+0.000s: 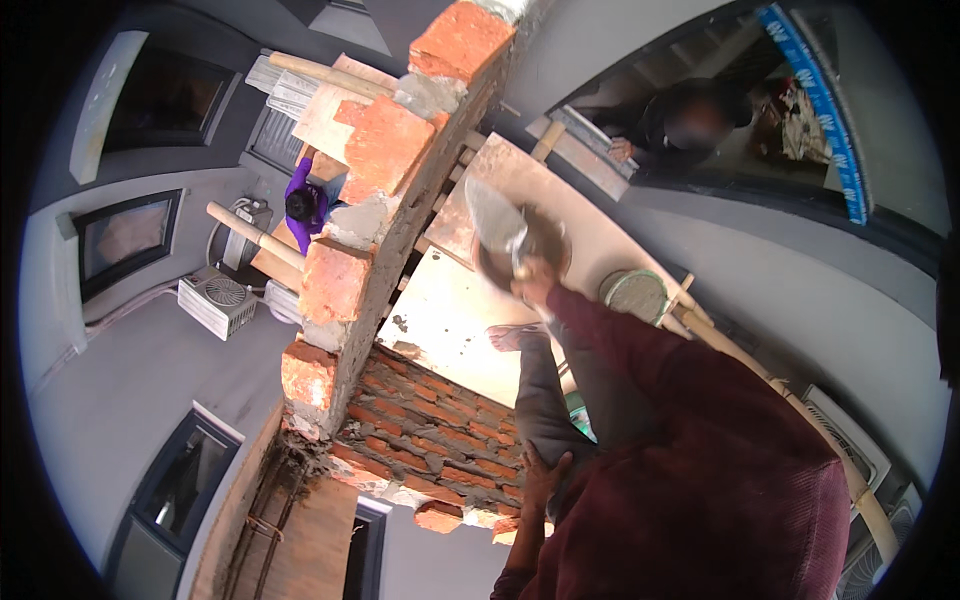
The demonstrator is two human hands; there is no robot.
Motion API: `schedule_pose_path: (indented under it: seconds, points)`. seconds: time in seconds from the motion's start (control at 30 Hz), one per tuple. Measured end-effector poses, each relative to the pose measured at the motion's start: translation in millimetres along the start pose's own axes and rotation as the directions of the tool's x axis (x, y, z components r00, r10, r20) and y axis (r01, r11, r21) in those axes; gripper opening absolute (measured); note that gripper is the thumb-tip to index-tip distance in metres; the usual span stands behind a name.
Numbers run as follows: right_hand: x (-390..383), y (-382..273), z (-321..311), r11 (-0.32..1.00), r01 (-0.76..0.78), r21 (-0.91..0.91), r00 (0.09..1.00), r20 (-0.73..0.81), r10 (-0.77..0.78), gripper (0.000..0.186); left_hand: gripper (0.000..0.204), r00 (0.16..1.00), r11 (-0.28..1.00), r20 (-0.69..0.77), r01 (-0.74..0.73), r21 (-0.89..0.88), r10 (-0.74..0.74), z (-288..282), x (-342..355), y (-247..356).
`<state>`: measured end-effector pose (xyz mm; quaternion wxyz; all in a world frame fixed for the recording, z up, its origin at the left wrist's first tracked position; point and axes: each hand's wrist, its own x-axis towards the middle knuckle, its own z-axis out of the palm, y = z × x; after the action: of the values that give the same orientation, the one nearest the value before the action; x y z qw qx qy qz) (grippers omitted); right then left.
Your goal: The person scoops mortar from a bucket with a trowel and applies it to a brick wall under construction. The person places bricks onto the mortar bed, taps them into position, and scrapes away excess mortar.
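Note:
A pointed trowel (497, 218) with a broad grey blade is gripped by its handle in my right hand (537, 281). The blade reaches over a round mortar pan (563, 247), partly covering the wet grey mix inside. My left hand (546, 478) rests at my bent knee with its fingers apart and no tool in it. A bucket of grey mix (636, 294) stands just right of my right forearm. Left of the trowel runs a brick wall (335, 280), with orange bricks and grey mortar along its top.
Plywood boards (450, 315) form the platform under my bare foot. A lower brick wall (430, 425) joins the tall one. Bamboo poles (735, 350) edge the right side. One person in purple (302, 205) is beyond the wall; another person (685, 120) is at a window opening.

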<state>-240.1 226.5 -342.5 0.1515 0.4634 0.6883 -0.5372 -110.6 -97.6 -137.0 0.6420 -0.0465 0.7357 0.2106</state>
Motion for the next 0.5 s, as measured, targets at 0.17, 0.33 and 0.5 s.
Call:
schedule_pose_path:
  seconds: [0.17,0.33,0.5]
  points:
    - [115,36,-2,0.997,-0.057,0.044,0.949,-0.309,0.068,0.04,0.113,0.997,0.966,0.072,-0.044,0.256,0.027,7,39,-6]
    - [113,8,-27,0.965,-0.195,0.174,0.977,-0.051,0.206,0.052,0.104,0.995,0.944,0.068,-0.085,0.319,0.066,3,66,-22]
    - [-57,104,-22,0.895,0.159,0.417,0.945,-0.328,-0.015,0.026,0.097,0.996,0.9,0.083,-0.059,0.432,0.025,-6,84,-34]
